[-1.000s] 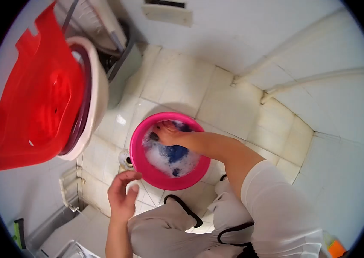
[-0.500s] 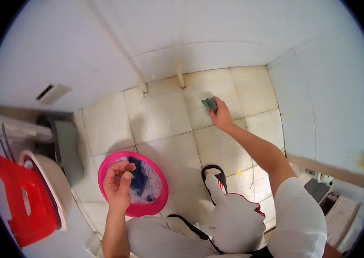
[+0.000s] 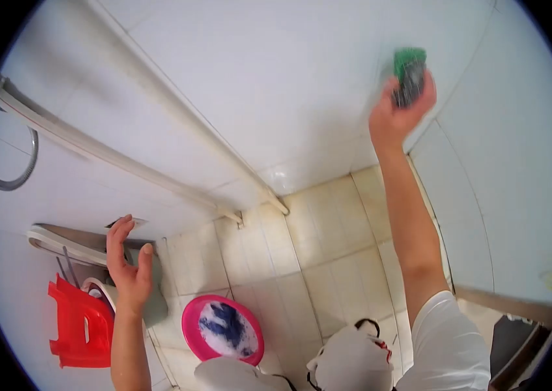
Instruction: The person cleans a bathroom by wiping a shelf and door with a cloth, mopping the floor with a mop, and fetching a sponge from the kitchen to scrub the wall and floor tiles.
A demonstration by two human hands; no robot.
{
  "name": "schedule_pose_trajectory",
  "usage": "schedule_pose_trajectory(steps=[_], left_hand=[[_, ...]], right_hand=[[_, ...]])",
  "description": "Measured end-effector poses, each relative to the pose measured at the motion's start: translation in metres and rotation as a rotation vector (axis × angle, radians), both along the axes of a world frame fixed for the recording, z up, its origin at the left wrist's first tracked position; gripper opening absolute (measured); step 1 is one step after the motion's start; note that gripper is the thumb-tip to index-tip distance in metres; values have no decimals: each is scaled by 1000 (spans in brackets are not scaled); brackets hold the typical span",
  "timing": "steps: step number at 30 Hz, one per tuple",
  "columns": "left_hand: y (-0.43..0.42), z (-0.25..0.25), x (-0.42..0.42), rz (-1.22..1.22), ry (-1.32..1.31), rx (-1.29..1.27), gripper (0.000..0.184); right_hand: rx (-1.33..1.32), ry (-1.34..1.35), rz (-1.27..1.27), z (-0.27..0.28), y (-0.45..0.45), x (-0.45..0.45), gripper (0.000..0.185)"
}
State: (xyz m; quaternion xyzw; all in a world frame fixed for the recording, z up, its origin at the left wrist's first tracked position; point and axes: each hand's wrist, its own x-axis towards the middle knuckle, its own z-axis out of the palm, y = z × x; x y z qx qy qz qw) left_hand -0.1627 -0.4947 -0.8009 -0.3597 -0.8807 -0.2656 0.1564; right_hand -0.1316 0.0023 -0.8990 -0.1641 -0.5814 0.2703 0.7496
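Observation:
My right hand [image 3: 403,114] is closed around a grey and green scrubber [image 3: 410,77], held up at the white wall [image 3: 302,78] near the right corner. The scrubber's green end points upward and its grey part looks like wire mesh; whether it presses on the wall I cannot tell. My left hand [image 3: 131,260] is raised on the left side with its fingers apart and nothing in it. Below and to its right, a pink basin [image 3: 191,329] stands on the floor, holding dark blue cloth [image 3: 229,326] in white suds.
Two pale pipes [image 3: 191,127] run down the wall to the tiled floor [image 3: 269,251]. At the left are a red plastic stool [image 3: 80,326], a stacked tub, a grey-green bin [image 3: 156,300] and a metal hose [image 3: 12,186]. A side wall [image 3: 478,176] bounds the right.
My right hand has lifted the scrubber from near the floor up to the wall. My left hand has moved away from above the basin, its fingers opening. The view has tilted up.

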Motion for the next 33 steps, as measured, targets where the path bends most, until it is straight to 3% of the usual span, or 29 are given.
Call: schedule_pose_trajectory(steps=[2,4,6,8,9,12,13,15,18,20,21,22,23,25,28,30,32,33], left_hand=[[31,9,-6,-14,81,17,44],[68,17,-14,-49,187,10,46],[98,34,-24,-58,308,1,60],[134,67,-35,-36,569,-32,70],[143,87,-45,-41,639,-49,87],[163,118,-98,-48,605,69,99],[170,117,-103,38,746,-91,103],[183,118,-94,58,753,-44,103],[168,128,-94,37,768,-19,95],[150,139,-104,14,770,-33,86],[147,137,-112,15,832,-3,73],[145,129,-125,26,886,11,67],[146,117,-132,74,949,-19,65],[156,106,-146,159,1038,-24,62],[161,97,-158,194,1093,-14,58],[153,97,-166,203,1102,-19,56],[151,101,-165,212,1102,-26,54],[152,99,-166,222,1108,-27,54]], right_hand=[[136,-98,-313,23,-27,-64,69],[363,-130,-129,34,-74,-82,66],[600,-240,-76,49,-97,-75,44],[774,-256,-36,67,-38,-73,27],[860,-264,-14,80,-7,-65,19],[277,-108,-451,172,80,-36,34],[144,-30,-432,203,58,-45,40],[175,72,-203,225,-7,-80,36],[590,-72,77,213,-130,-114,31],[866,-203,157,210,-114,-101,30],[993,-412,312,213,-74,-76,30],[887,-255,273,212,-33,-75,32],[822,-142,-152,237,8,-48,33],[484,-105,-303,272,91,-20,37],[252,44,-161,323,43,-49,39],[412,250,372,332,-70,-119,36],[768,-99,216,335,-145,-100,30],[834,-124,133,339,-130,-99,31]])
